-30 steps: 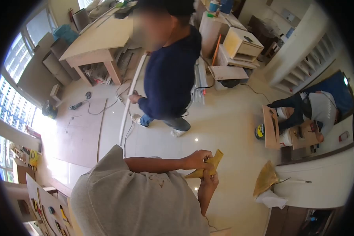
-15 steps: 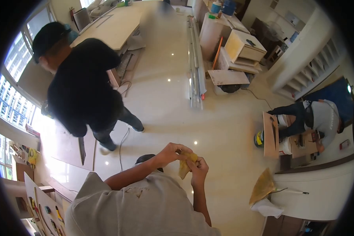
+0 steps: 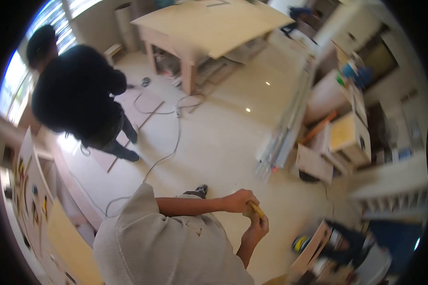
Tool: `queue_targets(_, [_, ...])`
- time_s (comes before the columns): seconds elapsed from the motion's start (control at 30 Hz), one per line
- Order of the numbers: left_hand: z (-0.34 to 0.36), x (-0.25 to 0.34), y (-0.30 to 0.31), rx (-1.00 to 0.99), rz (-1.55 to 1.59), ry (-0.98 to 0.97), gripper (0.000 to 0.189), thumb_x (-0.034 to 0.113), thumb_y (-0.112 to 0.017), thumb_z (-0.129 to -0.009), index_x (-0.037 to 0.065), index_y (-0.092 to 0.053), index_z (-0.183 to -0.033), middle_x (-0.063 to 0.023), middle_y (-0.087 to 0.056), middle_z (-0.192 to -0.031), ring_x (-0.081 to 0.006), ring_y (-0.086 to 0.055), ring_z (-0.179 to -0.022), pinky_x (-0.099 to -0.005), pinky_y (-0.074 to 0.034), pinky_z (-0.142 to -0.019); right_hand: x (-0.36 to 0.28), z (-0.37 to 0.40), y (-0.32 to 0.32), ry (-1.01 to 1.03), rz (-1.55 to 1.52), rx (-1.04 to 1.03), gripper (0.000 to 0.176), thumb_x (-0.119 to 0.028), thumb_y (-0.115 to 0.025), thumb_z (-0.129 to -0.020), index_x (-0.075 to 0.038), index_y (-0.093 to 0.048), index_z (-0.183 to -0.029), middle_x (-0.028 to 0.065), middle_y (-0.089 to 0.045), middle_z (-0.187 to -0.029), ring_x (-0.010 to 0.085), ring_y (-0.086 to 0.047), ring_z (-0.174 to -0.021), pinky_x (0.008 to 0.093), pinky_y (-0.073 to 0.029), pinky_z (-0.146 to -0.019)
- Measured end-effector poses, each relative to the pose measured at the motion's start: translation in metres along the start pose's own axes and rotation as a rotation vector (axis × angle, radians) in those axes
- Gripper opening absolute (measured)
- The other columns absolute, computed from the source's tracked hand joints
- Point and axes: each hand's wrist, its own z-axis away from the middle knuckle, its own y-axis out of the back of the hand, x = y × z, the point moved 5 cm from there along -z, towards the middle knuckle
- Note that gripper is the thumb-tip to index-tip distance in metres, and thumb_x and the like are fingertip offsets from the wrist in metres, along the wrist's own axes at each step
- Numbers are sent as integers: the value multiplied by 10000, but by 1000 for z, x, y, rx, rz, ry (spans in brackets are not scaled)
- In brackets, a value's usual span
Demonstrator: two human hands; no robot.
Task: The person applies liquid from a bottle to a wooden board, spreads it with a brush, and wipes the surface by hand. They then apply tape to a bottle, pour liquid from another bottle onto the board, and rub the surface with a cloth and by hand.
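In front of my chest, a small folded yellow-brown piece [image 3: 256, 209] that looks like sandpaper is held between both hands. My left hand [image 3: 240, 201] has its fingers closed over the upper end. Just below it, my right hand [image 3: 256, 229] pinches the lower end with the fingertips. The fingers and some blur cover part of the folded piece. My grey shirt [image 3: 176, 247] and one dark shoe [image 3: 202, 190] show beneath my arms.
A co-worker in black [image 3: 78, 90] stands at left, near a cable [image 3: 178, 128] on the floor. Ahead is a wooden worktable [image 3: 214, 23]. Long metal strips [image 3: 285, 128] and cabinet boxes [image 3: 349, 137] are at right. Another co-worker [image 3: 373, 263] bends at lower right.
My view has swung to the right side of the scene's opposite, toward the left, and tilted. The yellow-brown piece looks more compactly folded. The co-worker in black has turned and stepped away.
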Motion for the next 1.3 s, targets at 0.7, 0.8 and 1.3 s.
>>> queue_targets(0.7, [-136, -33, 250, 1235, 466, 193, 237, 197, -634, -999, -18, -594, -1092, -140, -693, -972, -209, -734, -839, -345, -628, -710, -28, -340, -342, -350, 164, -1456, 532, -100, -707, -1001, 26, -488, -1470, 145, -654, -1246, 208, -659, -1116, 331, -564, -918])
queue_targets(0.8, [-161, -23, 253, 1392, 527, 230, 236, 197, -641, -993, -16, -602, -1085, -138, -693, -976, -206, -731, -826, -348, -626, -702, -35, -378, -357, -355, 239, -1542, 411, -110, -725, -991, 36, -566, -1341, 111, -704, -1091, 160, -683, -928, 266, -547, -745])
queue_targets(1.3, [-309, -68, 333, 1746, -5, 416, 199, 149, -682, -867, 25, -612, -1007, -192, -689, -849, -362, -711, -811, -477, -543, -682, 19, -534, -492, -378, 466, -2051, 264, -324, -666, -1059, -68, -620, -1020, 29, -660, -813, 91, -580, -637, 256, -492, -594])
